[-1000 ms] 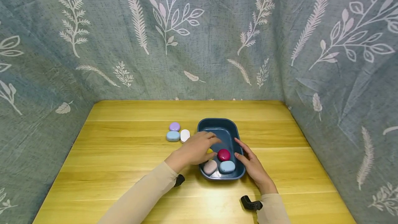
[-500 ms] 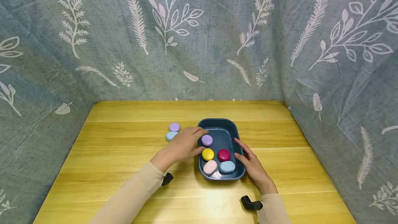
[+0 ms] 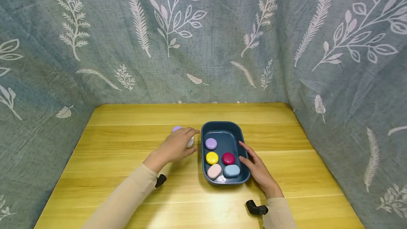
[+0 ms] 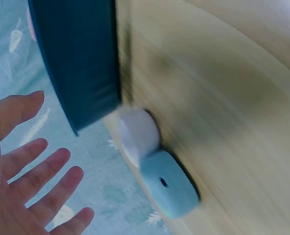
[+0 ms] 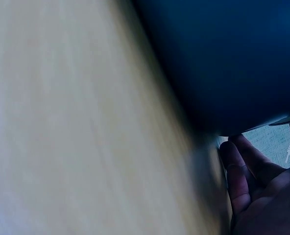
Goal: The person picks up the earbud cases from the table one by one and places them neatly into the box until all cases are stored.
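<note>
My left hand, fingers spread, hovers over a white rounded case and partly hides a purple round case. In the left wrist view, a light blue case with a small dark slot touches the white one, below and right of the spread fingers. My right hand rests against the right side of a dark blue bin, fingertips at its rim. Inside sit a purple case, a yellow one, a crimson one, a pink one and a light blue one.
The bin stands on a yellow wood-grain table. Behind and beside the table hangs a grey-blue leaf-patterned curtain. A black wrist device sits by the right wrist, another by the left.
My left hand has drawn back leftward out of the bin to above the cases on the table, uncovering the purple and yellow cases in the bin. The right hand has stayed put.
</note>
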### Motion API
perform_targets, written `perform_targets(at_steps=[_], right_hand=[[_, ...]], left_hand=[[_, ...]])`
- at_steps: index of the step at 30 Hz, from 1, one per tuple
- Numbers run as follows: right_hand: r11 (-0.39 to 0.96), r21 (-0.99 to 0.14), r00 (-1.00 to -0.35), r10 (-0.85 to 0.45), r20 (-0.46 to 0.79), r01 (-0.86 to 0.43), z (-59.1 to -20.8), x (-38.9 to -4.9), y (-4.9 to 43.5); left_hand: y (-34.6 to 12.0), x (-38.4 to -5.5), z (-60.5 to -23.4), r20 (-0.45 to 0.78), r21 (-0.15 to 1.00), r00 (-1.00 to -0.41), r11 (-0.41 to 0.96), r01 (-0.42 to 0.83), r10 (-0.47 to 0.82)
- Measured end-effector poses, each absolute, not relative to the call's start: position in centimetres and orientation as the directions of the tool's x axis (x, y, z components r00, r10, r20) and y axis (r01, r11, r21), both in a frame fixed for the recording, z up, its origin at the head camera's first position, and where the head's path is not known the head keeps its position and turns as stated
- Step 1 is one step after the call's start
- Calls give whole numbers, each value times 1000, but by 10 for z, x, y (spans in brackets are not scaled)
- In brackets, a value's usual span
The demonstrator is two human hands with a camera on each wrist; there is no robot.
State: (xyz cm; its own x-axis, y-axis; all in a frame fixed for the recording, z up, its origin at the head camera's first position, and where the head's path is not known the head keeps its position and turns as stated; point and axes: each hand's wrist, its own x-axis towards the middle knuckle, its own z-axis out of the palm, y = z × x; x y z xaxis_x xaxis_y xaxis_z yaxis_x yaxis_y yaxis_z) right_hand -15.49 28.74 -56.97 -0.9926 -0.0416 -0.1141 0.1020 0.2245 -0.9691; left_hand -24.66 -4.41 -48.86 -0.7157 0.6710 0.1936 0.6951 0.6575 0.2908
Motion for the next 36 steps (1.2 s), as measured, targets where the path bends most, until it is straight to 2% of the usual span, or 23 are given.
perform_targets(at_steps=[9, 20, 26, 36], right_hand=[[223, -969, -992, -49, -116, 102, -571, -154, 289], [232, -967, -992, -47, -120, 106, -573, -153, 292], [225, -970, -993, -47, -108, 94, -574, -155, 293], [237, -964, -990, -44, -131, 117, -571, -156, 290]], left_hand=[[-55, -258, -500, 184, 239, -712, 672, 701, 678], [-59, -268, -507, 123, 234, -678, 643, 730, 725], [-54, -275, -510, 58, 218, -684, 660, 719, 727], [-47, -285, -516, 17, 226, -677, 657, 720, 736]])
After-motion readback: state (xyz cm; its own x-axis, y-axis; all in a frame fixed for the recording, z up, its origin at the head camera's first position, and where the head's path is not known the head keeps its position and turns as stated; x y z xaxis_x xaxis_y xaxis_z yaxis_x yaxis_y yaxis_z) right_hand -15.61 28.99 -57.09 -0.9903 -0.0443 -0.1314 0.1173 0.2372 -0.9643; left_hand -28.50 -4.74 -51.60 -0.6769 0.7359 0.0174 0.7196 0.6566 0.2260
